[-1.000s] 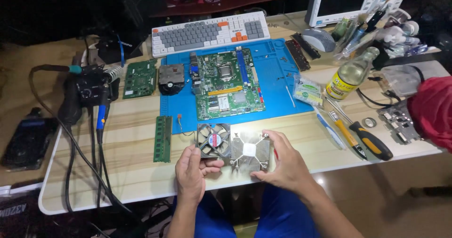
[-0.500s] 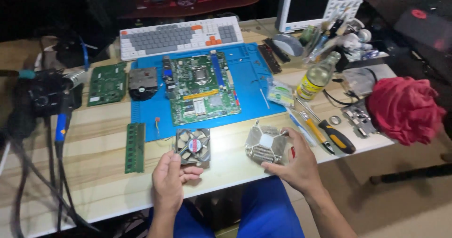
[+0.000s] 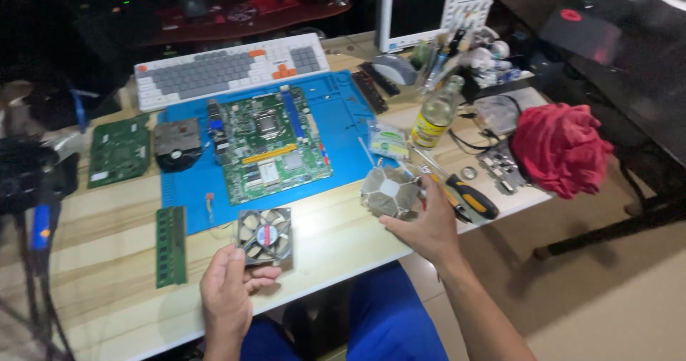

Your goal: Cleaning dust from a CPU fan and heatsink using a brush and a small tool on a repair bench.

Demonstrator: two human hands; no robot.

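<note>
My left hand [image 3: 227, 289] holds a small black cooling fan [image 3: 265, 235] by its near edge, just above the wooden table [image 3: 114, 289]. My right hand [image 3: 425, 225] grips a silver finned heatsink [image 3: 389, 191], set down at the right of the blue work mat [image 3: 336, 129]. The two parts are apart. A green motherboard [image 3: 268, 143] lies flat on the mat, beyond both hands.
A memory stick [image 3: 171, 246] lies left of the fan. A second fan [image 3: 177, 143] and a green card [image 3: 118, 150] sit at left. A keyboard [image 3: 229, 68], bottle [image 3: 437, 114], screwdriver [image 3: 464, 195], red cloth [image 3: 561, 146] and an oscilloscope [image 3: 436, 7] crowd the back and right.
The fan and heatsink, held together a second ago, have been pulled apart. My right hand carried the heatsink to the right; the view swung right.
</note>
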